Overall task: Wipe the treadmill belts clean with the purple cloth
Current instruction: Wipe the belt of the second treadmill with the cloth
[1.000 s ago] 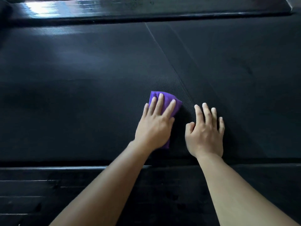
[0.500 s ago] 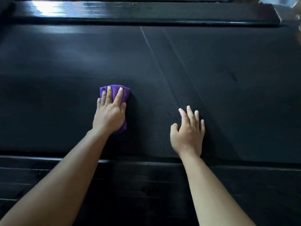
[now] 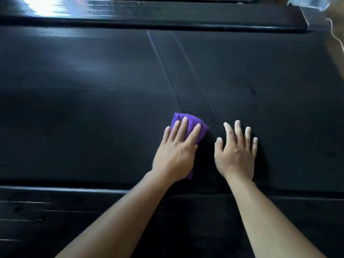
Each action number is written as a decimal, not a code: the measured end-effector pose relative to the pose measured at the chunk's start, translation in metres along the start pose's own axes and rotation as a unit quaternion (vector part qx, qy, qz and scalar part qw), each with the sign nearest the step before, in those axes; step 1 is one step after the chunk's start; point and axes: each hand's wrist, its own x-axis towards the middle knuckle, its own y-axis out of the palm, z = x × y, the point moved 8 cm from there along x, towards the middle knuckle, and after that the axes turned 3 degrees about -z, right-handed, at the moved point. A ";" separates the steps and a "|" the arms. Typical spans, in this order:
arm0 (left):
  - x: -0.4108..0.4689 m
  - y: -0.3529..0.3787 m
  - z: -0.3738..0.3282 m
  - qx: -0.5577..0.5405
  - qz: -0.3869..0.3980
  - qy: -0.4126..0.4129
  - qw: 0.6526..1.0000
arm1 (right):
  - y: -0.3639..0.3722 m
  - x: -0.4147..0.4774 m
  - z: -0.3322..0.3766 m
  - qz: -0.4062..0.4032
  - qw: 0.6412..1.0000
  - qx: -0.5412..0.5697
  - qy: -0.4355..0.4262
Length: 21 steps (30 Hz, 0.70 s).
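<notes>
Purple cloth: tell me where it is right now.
In the head view the purple cloth lies flat on the treadmill belt near centre, pressed under the left hand, with the right hand just to its right.

Most of the folded purple cloth (image 3: 188, 121) is hidden under the left hand (image 3: 176, 153), which lies flat on the black textured treadmill belt (image 3: 93, 108) close to its near edge. Only the cloth's far end beyond the fingertips and a sliver by the wrist show. The palm of the right hand (image 3: 236, 153) is hidden against the belt. Both forearms are cut off at the bottom, and the belt runs out of view left and right. Past the belt's far right corner, a pale blurred object (image 3: 307, 2) and a thin white cord (image 3: 337, 38) are cropped and cannot be identified.
</notes>
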 end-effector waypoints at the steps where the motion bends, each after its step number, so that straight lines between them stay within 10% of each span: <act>1: -0.015 -0.002 0.014 0.001 0.000 -0.008 1.000 | -0.001 0.001 0.001 -0.009 1.000 0.001 0.002; 12: 0.023 -0.038 0.156 -0.021 -0.059 -0.224 0.973 | 0.001 0.002 0.001 -0.017 1.000 -0.021 0.008; 21: 0.103 -0.009 0.034 0.006 -0.032 -0.099 0.995 | 0.001 0.002 0.001 0.003 0.999 -0.034 0.009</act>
